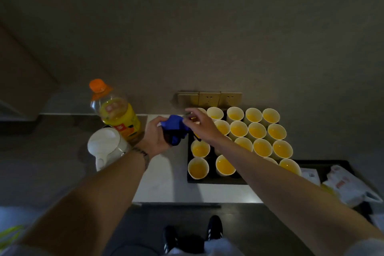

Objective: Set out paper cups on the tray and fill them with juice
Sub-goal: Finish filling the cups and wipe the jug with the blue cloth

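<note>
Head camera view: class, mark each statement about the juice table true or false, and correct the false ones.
1. The juice bottle has its orange cap on. True.
2. The paper cups on the tray are empty. False: every cup whose inside shows holds orange juice.
3. The left hand holds a blue cloth. True.
4. The bottle stands on the tray among the cups. False: it stands off the tray, to its left, behind a white kettle.
5. The right hand is lifting a cup. False: its fingers are at the blue cloth, above the cups.
</note>
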`<state>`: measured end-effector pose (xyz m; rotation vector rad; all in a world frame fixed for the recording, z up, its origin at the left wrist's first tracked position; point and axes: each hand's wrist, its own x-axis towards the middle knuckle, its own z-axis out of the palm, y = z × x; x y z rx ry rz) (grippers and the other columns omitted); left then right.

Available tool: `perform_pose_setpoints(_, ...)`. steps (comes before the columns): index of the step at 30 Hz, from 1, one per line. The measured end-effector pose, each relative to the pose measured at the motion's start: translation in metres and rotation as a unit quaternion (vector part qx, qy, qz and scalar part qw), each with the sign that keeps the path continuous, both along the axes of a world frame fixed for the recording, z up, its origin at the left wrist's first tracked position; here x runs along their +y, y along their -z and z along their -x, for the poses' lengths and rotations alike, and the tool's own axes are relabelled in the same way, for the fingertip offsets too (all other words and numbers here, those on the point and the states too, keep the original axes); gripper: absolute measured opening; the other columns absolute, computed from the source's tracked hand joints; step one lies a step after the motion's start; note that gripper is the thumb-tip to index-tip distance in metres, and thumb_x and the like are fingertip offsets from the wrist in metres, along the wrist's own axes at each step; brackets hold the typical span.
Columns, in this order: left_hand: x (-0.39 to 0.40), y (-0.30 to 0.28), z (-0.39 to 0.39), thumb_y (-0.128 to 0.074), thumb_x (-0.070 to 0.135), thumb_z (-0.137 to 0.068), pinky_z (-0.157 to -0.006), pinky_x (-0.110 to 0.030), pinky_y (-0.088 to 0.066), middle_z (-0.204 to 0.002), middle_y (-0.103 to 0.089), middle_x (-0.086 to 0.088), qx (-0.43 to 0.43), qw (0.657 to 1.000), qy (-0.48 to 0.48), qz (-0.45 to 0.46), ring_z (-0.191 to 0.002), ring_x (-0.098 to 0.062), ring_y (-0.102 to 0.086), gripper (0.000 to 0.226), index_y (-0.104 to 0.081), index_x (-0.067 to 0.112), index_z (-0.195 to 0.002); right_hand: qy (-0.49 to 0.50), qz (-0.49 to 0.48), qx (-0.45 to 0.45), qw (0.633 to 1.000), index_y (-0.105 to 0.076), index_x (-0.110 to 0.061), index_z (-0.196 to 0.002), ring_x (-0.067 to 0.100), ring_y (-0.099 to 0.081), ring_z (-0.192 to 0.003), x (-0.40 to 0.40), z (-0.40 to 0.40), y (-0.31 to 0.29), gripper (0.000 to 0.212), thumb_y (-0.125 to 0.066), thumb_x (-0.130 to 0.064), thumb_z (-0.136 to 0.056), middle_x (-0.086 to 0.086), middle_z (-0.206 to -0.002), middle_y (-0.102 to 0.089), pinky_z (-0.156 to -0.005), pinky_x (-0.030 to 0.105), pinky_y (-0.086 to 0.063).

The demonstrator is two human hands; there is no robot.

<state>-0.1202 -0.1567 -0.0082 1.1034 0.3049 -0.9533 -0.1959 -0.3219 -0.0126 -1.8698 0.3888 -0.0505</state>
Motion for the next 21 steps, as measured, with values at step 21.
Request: perform_pose_setpoints(21,0.076,0.031,-0.022,-0.061,0.01,-0.096,-0.103,-0.041,-0.05,-0.123,-0.065,-0.02,-0.032,0.995,0.09,-0.024,-0.114,-0.028,-0.061,0.037,-0.058,-0.001,-0.131,-0.109,0.026,0.078,0.991,-0.048,-0.022,-0.127,0.014,-0.065,-0.097,0.078,-0.013,0.015,0.046,-0.075,-0.031,-0.09,0.0,-0.111,-0.064,-0.083,0.026,-0.053)
